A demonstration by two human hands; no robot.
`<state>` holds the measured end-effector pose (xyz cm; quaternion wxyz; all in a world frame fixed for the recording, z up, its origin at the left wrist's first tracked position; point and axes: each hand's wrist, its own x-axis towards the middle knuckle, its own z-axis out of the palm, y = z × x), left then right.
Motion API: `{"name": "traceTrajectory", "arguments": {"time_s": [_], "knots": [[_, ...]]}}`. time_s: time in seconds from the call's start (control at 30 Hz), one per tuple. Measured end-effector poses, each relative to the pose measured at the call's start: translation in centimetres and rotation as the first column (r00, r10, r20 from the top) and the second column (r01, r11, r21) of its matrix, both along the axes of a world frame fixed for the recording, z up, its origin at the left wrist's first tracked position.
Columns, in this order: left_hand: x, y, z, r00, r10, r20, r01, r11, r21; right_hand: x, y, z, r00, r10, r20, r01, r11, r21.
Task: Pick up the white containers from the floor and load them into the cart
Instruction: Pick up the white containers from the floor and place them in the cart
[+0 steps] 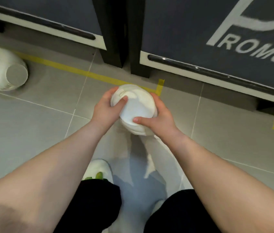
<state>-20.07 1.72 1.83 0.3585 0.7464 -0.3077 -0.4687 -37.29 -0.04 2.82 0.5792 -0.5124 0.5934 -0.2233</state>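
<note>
Over grey tiles (pixel 40 125), container (pixel 138 105) between fingers (pixel 141 119)

Held container (pixel 138 106) partly behind left hand (pixel 106 111) and right hand (pixel 159 120); floor container (pixel 1 69) blurred, edge-cropped.

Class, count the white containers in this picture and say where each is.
2. The first container is held between the left hand and right hand at centre; the second container sits on the floor, far left. Others may be out of frame.
</note>
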Motion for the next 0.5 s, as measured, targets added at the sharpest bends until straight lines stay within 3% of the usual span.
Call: {"name": "traceTrajectory", "arguments": {"time_s": [0.3, 0.5], "knots": [[-4.1, 1.6, 29.5, 0.993, -0.114, 0.038, 0.115, 0.992, -0.049, -5.2, 1.6, 31.2, 0.992, -0.124, 0.022, 0.123, 0.992, 0.041], [-9.1, 4.0, 45.1, 0.973, -0.231, -0.027, 0.228, 0.971, -0.077, -11.7, 5.5, 46.6, 0.974, -0.223, 0.026, 0.223, 0.975, 0.004]]}}
